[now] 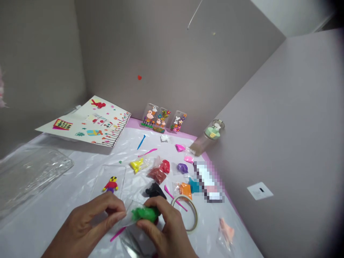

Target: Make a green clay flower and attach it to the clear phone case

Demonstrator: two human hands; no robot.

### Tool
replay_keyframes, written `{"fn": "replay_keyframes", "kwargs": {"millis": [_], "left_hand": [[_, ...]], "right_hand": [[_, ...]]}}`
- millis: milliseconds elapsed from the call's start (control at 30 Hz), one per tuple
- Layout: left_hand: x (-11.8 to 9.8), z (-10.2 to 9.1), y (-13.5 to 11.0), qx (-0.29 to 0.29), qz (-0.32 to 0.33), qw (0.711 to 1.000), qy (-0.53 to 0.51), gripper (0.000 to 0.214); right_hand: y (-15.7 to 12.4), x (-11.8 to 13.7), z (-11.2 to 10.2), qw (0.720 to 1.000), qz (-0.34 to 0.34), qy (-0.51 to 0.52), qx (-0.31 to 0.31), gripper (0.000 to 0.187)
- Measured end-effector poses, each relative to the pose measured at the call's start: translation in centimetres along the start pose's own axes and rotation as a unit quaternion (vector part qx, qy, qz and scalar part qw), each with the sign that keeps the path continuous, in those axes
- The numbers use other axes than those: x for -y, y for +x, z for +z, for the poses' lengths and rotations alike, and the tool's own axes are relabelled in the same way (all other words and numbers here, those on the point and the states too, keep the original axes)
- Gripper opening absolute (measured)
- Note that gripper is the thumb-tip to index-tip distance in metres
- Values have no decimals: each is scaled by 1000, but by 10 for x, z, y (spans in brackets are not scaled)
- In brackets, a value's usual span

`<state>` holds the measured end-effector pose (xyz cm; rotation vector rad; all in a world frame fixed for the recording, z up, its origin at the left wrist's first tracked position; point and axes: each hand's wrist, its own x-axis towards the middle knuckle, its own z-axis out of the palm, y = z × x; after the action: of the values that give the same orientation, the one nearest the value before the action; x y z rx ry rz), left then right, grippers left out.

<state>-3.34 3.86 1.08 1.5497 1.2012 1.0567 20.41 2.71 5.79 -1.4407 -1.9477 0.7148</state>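
A lump of bright green clay (145,214) sat in a small clear bag (129,211), low at the near edge of the tabletop (53,200). The right hand (163,229) pinched the clay through the plastic; the left hand (88,222) closed its fingertips on the bag's other end. Both wrists were cut off by the frame, and the bag's outline was hard to trace. Just beyond lay a tape ring (188,215), a black clay piece (155,190), a pink stick (174,199) and a clear case bearing a small clay figure (110,184). A blurred patch hid something farther right.
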Motion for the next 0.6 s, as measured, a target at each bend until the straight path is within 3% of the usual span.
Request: {"fn": "replay_keyframes", "kwargs": {"millis": [133,300,600], "left_hand": [[7,-1,1,40,-15,999,6,27],[8,-2,8,15,-6,1000,-11,25],[6,-11,12,132,-103,980,-111,37]], "right_hand": [[0,-1,2,999,-32,25,-16,20],[0,-4,4,996,-72,20,-39,18],[4,-2,0,999,-32,32,-27,16]]}}
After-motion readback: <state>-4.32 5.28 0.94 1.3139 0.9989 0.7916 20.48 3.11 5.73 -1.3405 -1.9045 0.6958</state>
